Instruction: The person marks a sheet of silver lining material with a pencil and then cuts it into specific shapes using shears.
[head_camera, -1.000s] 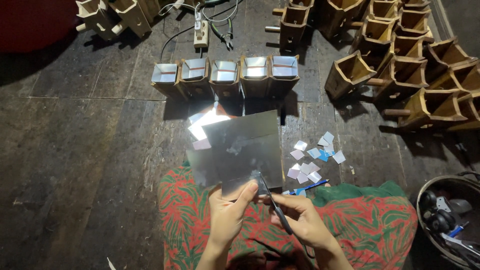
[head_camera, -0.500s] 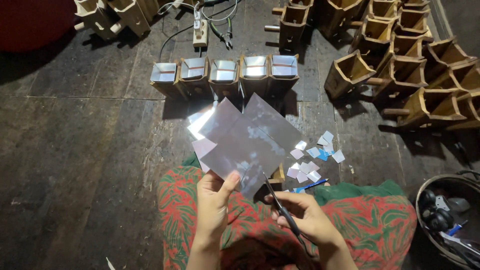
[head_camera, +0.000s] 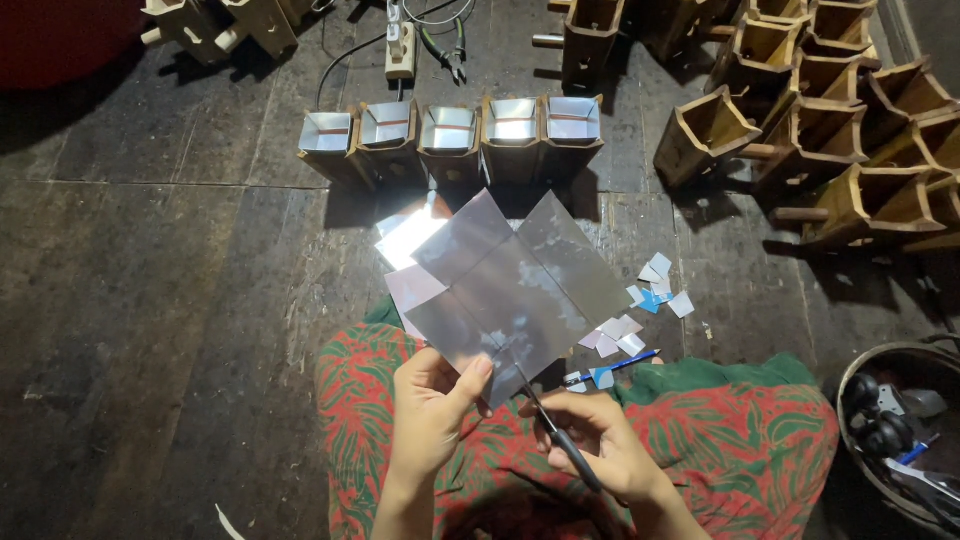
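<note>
My left hand (head_camera: 433, 412) pinches the near corner of a shiny metal sheet (head_camera: 520, 285), creased into panels and turned like a diamond. My right hand (head_camera: 598, 443) grips black-handled scissors (head_camera: 548, 425) whose blades bite into the sheet's near edge. Both hands hover over my lap, covered in red and green patterned cloth (head_camera: 730, 440). More shiny sheets (head_camera: 405, 240) lie on the floor under the held one.
A row of several wooden boxes lined with shiny metal (head_camera: 450, 135) stands ahead. A pile of unlined wooden boxes (head_camera: 830, 110) fills the upper right. Small cut scraps (head_camera: 655, 290) and a blue pen (head_camera: 610, 370) lie right of the sheet. A round bin (head_camera: 900, 430) holds odds and ends.
The sheet has been rotated from a square-on position to a diamond. My left hand shifted to its near corner and the scissors moved up into the near edge.
</note>
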